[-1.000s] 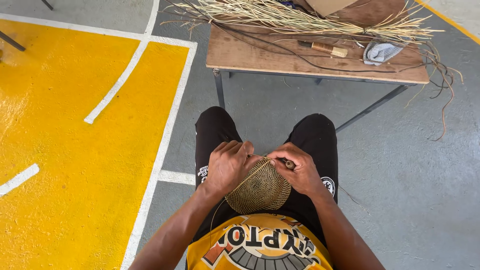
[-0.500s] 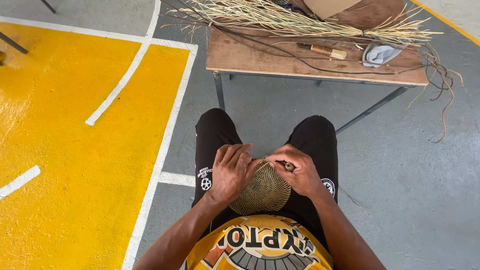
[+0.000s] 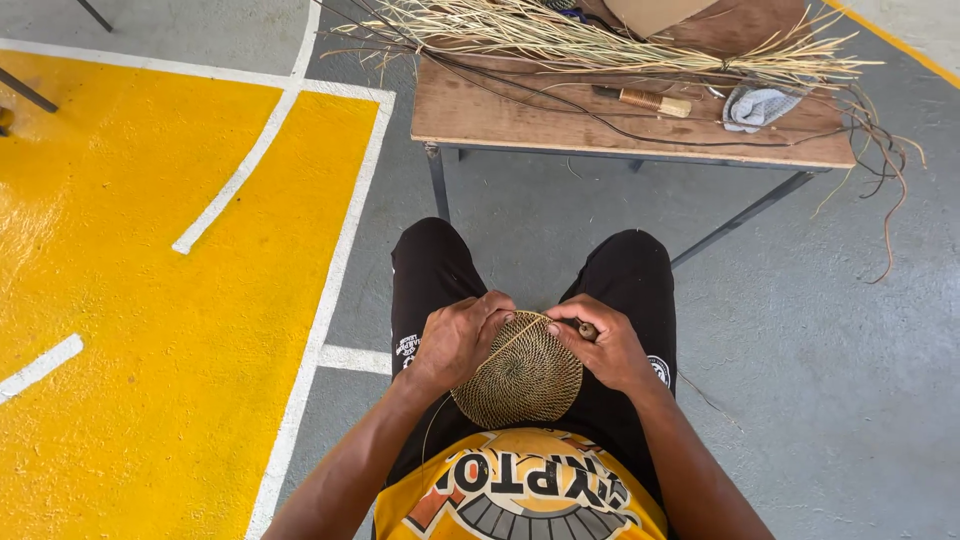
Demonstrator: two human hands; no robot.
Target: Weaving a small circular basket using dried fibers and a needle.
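Observation:
A round woven disc (image 3: 522, 376) of tan coiled fibre rests on my lap, over black shorts. My left hand (image 3: 460, 335) grips the disc's upper left rim, fingers curled over the edge. My right hand (image 3: 603, 343) pinches the upper right rim and holds a small dark tool handle (image 3: 587, 329) against it. A thin loose strand arcs across the disc's face between the two hands.
A low wooden table (image 3: 520, 120) stands ahead, with a bundle of dry straw (image 3: 560, 35), a wooden-handled tool (image 3: 645, 100), a grey cloth (image 3: 757, 105) and dark cords on it. Painted yellow floor with white lines lies to the left, grey concrete to the right.
The disc has tilted, showing more of its face. My left hand has shifted along the rim; the right hand stays pinched at the upper edge.

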